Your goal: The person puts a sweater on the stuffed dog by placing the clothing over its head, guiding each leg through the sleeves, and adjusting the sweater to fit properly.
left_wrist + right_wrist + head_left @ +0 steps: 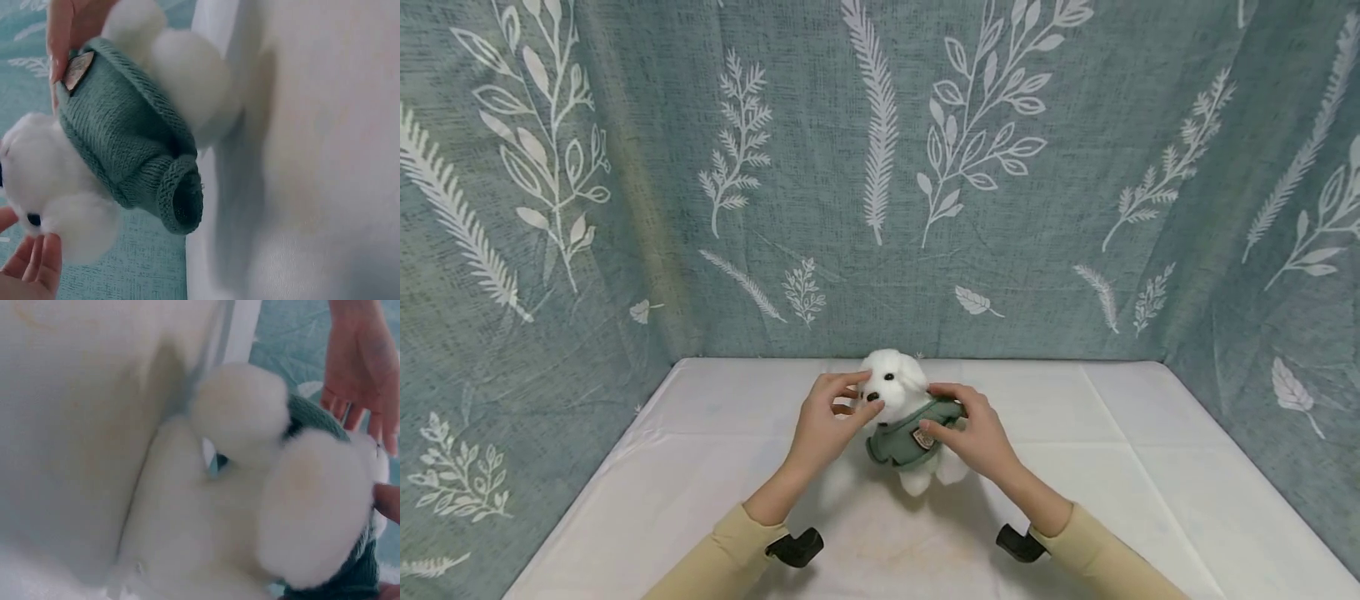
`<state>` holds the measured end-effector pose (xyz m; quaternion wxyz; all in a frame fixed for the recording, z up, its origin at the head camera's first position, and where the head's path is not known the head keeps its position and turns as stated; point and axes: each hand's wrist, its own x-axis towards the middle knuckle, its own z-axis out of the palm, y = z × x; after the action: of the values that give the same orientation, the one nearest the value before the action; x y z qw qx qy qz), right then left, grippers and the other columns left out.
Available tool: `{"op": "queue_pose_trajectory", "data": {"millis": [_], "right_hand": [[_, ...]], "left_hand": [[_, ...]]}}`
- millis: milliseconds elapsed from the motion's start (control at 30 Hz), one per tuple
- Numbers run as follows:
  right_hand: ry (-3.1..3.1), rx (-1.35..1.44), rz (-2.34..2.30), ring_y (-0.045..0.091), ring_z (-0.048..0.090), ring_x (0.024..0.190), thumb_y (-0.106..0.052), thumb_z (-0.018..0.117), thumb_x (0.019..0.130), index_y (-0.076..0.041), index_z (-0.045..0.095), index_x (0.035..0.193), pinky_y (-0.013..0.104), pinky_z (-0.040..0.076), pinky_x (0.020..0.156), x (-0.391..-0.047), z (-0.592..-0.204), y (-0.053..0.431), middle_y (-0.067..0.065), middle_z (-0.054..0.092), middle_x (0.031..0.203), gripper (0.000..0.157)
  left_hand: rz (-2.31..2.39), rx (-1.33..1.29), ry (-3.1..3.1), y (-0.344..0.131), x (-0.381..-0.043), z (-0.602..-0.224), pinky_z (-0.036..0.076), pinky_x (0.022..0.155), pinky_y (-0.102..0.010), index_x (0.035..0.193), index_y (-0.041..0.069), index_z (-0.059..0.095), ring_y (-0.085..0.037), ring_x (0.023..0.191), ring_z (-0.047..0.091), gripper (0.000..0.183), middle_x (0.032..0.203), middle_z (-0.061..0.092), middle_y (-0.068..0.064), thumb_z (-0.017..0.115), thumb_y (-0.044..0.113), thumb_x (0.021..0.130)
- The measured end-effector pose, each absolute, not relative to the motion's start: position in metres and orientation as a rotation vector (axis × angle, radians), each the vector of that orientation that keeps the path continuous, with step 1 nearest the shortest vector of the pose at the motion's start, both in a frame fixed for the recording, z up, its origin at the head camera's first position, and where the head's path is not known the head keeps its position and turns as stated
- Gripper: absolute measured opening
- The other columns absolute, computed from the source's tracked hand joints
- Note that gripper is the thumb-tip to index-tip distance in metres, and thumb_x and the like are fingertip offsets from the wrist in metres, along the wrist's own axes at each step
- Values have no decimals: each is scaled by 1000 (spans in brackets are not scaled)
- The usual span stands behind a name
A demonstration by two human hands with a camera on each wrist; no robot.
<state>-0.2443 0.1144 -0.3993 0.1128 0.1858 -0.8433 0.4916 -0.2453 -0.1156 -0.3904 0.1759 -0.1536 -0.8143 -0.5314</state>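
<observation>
A white plush dog (pixel 891 387) in a green knitted sweater (pixel 904 443) is held above the white table, tilted, its face turned toward the left. My right hand (pixel 972 429) grips its body, the thumb on the sweater's front beside a small label (pixel 923 438) and the fingers at its back. At the dog's face, my left hand (pixel 827 421) touches the fur around the muzzle, with thumb and forefinger apart and fairly straight. The left wrist view shows the fingertips by a black eye or nose (pixel 34 219). Fluffy white legs (pixel 315 509) hang below the sweater in the right wrist view.
A white cloth (pixel 1075 467) covers the table. Blue-green fabric (pixel 820 167) with white leaf prints stands around the back and sides. Black wrist mounts (pixel 796 547) sit at both beige sleeves (pixel 722 554).
</observation>
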Motion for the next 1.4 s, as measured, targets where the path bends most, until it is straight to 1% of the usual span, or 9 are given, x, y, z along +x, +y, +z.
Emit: {"op": "queue_pose_trajectory", "data": {"millis": [167, 367, 500, 600, 667, 900, 1133, 1233, 1400], "right_hand": [[-2465, 618, 1442, 22, 54, 116, -30, 76, 81, -15, 56, 129, 42, 48, 92, -247, -403, 113, 4, 58, 127, 54], [-2432, 648, 1571, 20, 54, 116, -22, 78, 79, -15, 57, 127, 41, 48, 93, -249, -407, 115, 1, 60, 125, 52], [-2462, 618, 1596, 20, 54, 116, -20, 78, 79, -15, 57, 127, 39, 49, 94, -248, -410, 116, 1, 59, 126, 52], [-2493, 583, 1595, 21, 54, 117, -19, 78, 79, -14, 56, 129, 38, 49, 94, -247, -412, 116, 2, 59, 127, 54], [-2505, 548, 1604, 22, 54, 118, -18, 78, 79, -13, 56, 130, 36, 49, 94, -245, -413, 115, 3, 59, 127, 55], [-2485, 483, 1694, 26, 52, 122, -12, 77, 79, -7, 52, 133, 29, 49, 95, -240, -410, 112, 9, 56, 131, 60], [-2504, 384, 1730, 29, 51, 122, -18, 77, 80, -6, 50, 135, 34, 49, 95, -238, -405, 118, 12, 53, 133, 63], [-2521, 347, 1715, 30, 51, 122, -21, 77, 81, -6, 46, 138, 35, 49, 96, -240, -403, 121, 14, 52, 134, 66], [-2561, 253, 1706, 33, 53, 121, -26, 75, 82, -7, 37, 144, 37, 48, 98, -240, -398, 128, 18, 50, 137, 75]], "left_hand": [[-1390, -410, -2335, -113, -252, -394, 53, 78, -40, 121, 12, 63, -21, 96, 57, 51, 117, 53, -7, 79, 32, 77], [-1325, -392, -2314, -113, -263, -406, 56, 72, -39, 112, 3, 64, -22, 88, 60, 43, 106, 57, -10, 79, 22, 76], [-1358, -366, -2383, -112, -271, -412, 56, 73, -34, 110, 5, 65, -22, 89, 62, 36, 103, 60, -9, 77, 17, 78], [-1386, -333, -2465, -111, -275, -417, 55, 72, -28, 111, 7, 65, -21, 89, 62, 37, 103, 61, -9, 78, 20, 79], [-1407, -315, -2508, -111, -277, -420, 54, 72, -27, 111, 9, 66, -21, 89, 63, 37, 104, 62, -9, 78, 22, 79], [-1454, -325, -2548, -112, -283, -428, 54, 74, -32, 112, 11, 66, -24, 91, 64, 36, 106, 65, -9, 77, 24, 80], [-1479, -329, -2581, -107, -289, -431, 54, 70, -31, 114, 12, 66, -26, 95, 63, 35, 108, 64, -9, 74, 24, 82], [-1474, -337, -2590, -107, -289, -430, 54, 72, -33, 118, 12, 64, -27, 98, 62, 38, 111, 63, -10, 73, 26, 84], [-1430, -333, -2543, -104, -285, -423, 53, 80, -39, 124, 7, 59, -31, 102, 60, 46, 115, 61, -13, 72, 26, 85]]}}
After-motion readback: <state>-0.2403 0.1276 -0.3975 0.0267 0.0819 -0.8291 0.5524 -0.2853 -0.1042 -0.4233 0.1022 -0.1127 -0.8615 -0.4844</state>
